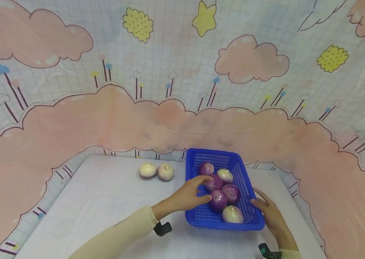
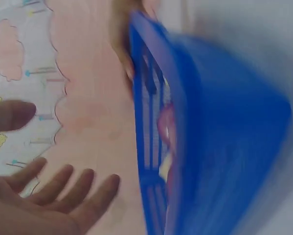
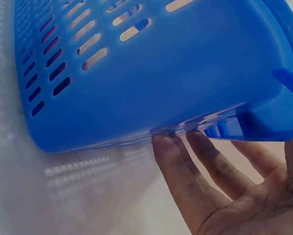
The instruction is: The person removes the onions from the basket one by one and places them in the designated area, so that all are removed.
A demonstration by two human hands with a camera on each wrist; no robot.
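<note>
Six onions [image 1: 230, 193] in basket [image 1: 224, 226]; left fingers [image 1: 204, 178] perhaps touching one.

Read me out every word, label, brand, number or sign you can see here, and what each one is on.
No text can be read.
Left sleeve: a thin dark mark, too small to read; I can't tell whether it is lettering.
Blue basket and onions: no readable label, brand or number.
Backdrop: drawn clouds and stars, no readable words.

R hand [image 1: 271, 214] holds blue basket [image 1: 221, 225] rim; L of grip, L hand [image 1: 187, 194] over purple onions [image 1: 231, 194] inside; farther L, 2 white onions [image 1: 147, 170] on tbl [image 1: 111, 194].
</note>
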